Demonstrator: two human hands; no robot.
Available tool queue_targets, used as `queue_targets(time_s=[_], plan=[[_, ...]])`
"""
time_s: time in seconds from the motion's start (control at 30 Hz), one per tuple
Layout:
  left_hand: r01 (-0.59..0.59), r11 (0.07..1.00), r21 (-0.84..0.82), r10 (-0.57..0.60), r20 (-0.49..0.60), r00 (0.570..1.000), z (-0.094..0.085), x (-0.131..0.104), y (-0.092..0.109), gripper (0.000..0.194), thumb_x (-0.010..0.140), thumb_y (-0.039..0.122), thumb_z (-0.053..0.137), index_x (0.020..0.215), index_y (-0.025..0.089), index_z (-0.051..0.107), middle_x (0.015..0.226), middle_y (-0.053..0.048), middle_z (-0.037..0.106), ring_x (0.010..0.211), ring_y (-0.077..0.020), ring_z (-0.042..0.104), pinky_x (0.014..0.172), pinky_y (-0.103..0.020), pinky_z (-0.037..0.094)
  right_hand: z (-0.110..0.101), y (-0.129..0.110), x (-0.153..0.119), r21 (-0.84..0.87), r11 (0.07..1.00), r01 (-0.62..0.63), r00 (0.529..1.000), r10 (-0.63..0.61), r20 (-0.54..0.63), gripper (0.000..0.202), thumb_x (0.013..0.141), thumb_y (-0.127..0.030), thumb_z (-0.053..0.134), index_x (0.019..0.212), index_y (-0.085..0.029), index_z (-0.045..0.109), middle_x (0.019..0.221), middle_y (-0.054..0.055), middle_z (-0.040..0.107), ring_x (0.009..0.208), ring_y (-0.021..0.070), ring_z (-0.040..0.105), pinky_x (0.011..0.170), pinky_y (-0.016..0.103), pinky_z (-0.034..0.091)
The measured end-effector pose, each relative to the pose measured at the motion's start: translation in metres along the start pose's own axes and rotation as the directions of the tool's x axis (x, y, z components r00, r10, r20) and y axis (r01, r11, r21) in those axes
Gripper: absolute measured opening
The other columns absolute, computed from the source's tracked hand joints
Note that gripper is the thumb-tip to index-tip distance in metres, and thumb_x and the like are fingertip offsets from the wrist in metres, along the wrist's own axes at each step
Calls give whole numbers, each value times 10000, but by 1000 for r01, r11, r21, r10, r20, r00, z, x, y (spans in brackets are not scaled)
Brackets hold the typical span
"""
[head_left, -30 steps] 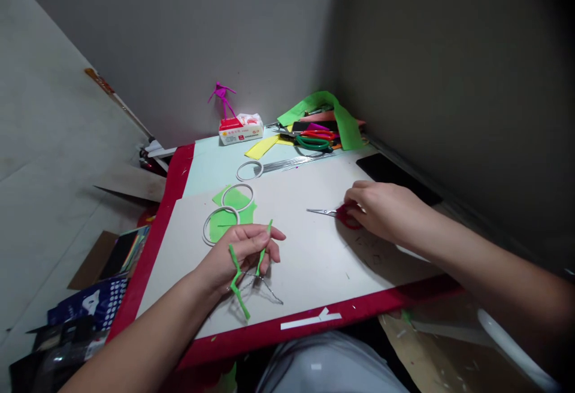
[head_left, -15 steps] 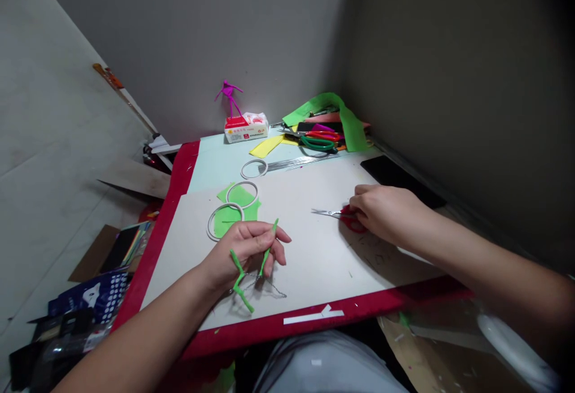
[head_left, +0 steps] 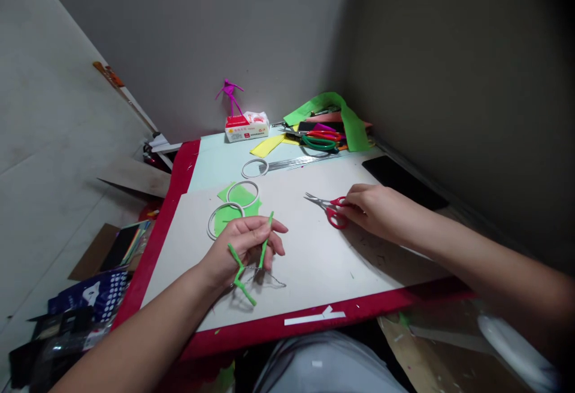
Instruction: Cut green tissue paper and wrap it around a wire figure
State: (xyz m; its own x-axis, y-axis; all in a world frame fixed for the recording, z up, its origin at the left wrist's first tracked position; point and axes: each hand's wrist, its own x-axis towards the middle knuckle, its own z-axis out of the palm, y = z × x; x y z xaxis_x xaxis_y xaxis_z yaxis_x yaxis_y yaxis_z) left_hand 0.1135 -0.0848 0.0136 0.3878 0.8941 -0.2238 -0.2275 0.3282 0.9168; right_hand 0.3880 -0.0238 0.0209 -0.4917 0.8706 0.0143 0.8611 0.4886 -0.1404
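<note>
My left hand [head_left: 247,243] pinches a twisted wire figure [head_left: 242,282] partly wrapped in green paper strip, one green limb pointing up between thumb and fingers. A bare stretch of the twisted wire hangs below my fingers to the right. My right hand [head_left: 368,207] has its fingers on the handles of small red-handled scissors [head_left: 336,218], whose blades point left and stand slightly apart. White rings of tape [head_left: 226,220] and a piece of green paper [head_left: 251,208] lie just beyond my left hand.
A pink figure [head_left: 229,90] stands on a small tissue box [head_left: 247,128] at the back. Green-handled scissors [head_left: 317,142], thin wires [head_left: 299,162], yellow paper [head_left: 267,146] and green crepe paper [head_left: 354,129] lie nearby. A black flat object [head_left: 399,180] lies right. The board has a red edge [head_left: 242,338].
My right hand has shifted slightly left with the scissors, and their handles and blades have spread apart. My left hand has risen a little with the wire figure.
</note>
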Motion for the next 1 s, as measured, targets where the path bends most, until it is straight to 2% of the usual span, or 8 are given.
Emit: queue_targets(time_s=[0.13,0.27,0.33,0.43,0.53,0.63,0.77,1.0], plan=[[-15,1000,-1,15,-14,1000,-1,1,-1,197,822,286,639,878,107,698,645,-42,700,410,-86,587,422,-178,394,4,2,1,-33,999,-21,1000,22,8,238,849,-350,552,892,-198,730,915,81,599,662,156,549,572,276,363],[-30,999,-22,30,-9,1000,-2,1,0,187,814,273,639,865,102,693,634,-42,697,408,-96,592,420,-186,413,3,1,5,-146,989,10,977,-41,-211,235,845,-273,536,805,-169,744,936,131,558,857,242,516,636,307,370],[-33,999,-30,32,-8,999,-3,1,0,186,814,272,634,853,99,689,626,-44,696,403,-98,592,408,-185,407,-1,-2,8,-19,999,33,962,-37,-271,266,861,-323,537,802,-169,745,853,112,537,835,229,500,669,314,375],[-29,999,-45,29,6,1000,-3,0,1,187,817,276,624,818,96,675,612,-55,695,402,-110,601,395,-183,404,-10,-11,10,474,878,68,998,-63,-26,268,837,-401,578,821,-175,721,795,52,547,710,159,502,629,275,385],[-22,998,-67,23,22,999,-4,0,0,196,815,288,617,764,102,650,591,-63,691,399,-127,606,389,-190,420,-13,-26,9,810,586,-25,913,-316,257,239,827,-378,586,776,-152,645,756,13,573,679,128,499,630,247,391],[-13,996,-87,16,32,999,-5,0,0,194,815,281,605,737,106,632,570,-65,685,397,-135,606,389,-197,427,-6,-42,9,876,471,-100,850,-418,321,222,851,-333,553,736,-145,572,687,-16,525,630,99,439,615,231,358],[7,993,-116,-3,37,999,-3,-1,2,187,814,268,587,718,109,614,534,-62,673,356,-124,576,386,-198,398,3,-55,12,888,436,-148,842,-415,345,328,774,-412,656,656,-156,487,598,-54,420,558,73,349,536,211,300],[123,974,-189,-93,160,983,-2,-5,4,218,816,241,535,644,117,585,457,-68,646,258,-104,496,395,-213,332,2,-58,10,828,558,-55,804,-467,368,389,818,-498,589,665,-150,506,589,-51,404,553,72,319,499,207,284]])
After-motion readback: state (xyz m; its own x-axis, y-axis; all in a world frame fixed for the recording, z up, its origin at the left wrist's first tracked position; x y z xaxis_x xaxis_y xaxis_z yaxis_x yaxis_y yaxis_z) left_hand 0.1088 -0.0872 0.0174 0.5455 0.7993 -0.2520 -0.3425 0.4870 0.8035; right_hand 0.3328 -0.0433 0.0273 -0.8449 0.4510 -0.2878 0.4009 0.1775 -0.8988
